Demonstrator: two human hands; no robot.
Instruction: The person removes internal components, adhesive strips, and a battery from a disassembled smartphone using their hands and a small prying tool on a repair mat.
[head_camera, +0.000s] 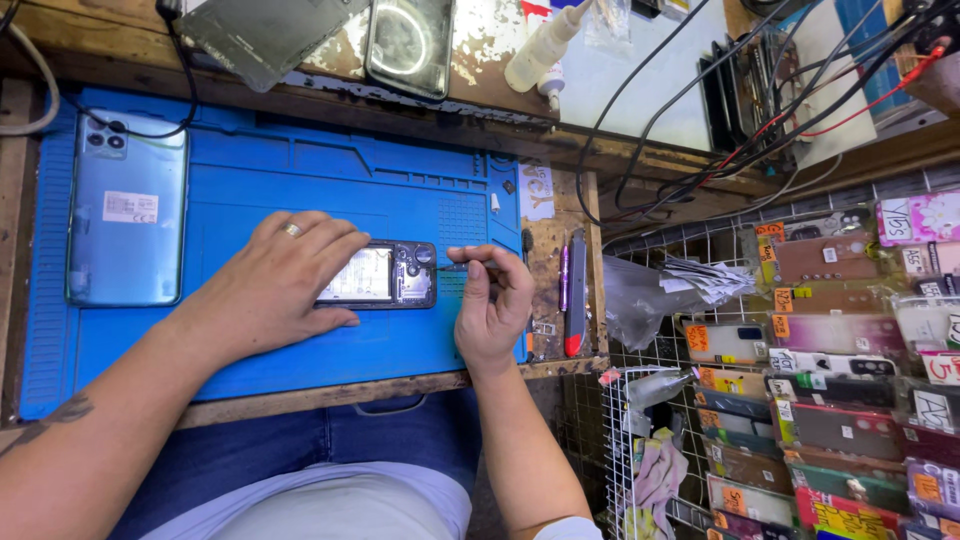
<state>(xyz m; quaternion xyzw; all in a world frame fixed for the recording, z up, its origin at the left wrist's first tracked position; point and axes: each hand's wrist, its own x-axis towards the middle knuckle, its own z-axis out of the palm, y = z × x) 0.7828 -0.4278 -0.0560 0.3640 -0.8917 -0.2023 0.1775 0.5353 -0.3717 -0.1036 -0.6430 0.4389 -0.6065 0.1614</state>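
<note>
We see the left hand (275, 285), a ring on one finger, lying flat with fingers spread over the left part of a small opened black phone (385, 275), pressing it onto the blue silicone work mat (250, 180). The right hand (492, 305) is pinched narrow around a thin dark tool (455, 267), its tip meeting the phone's right end, where the camera area shows. The phone lies near the middle of the mat, between our two hands.

Going from the left, a light blue smartphone (125, 210) rests back-up on the mat's left part, well apart from the hands. Beyond the mat's far edge a second dark phone (410, 45) lies on the worn wooden surface (480, 40). Just right of the right hand, a pink pen (563, 280) and a grey tool with a red tip (577, 295) lie side by side. Farther right, a white wire rack (640, 440) holds rows of coloured phone cases (830, 400).
</note>
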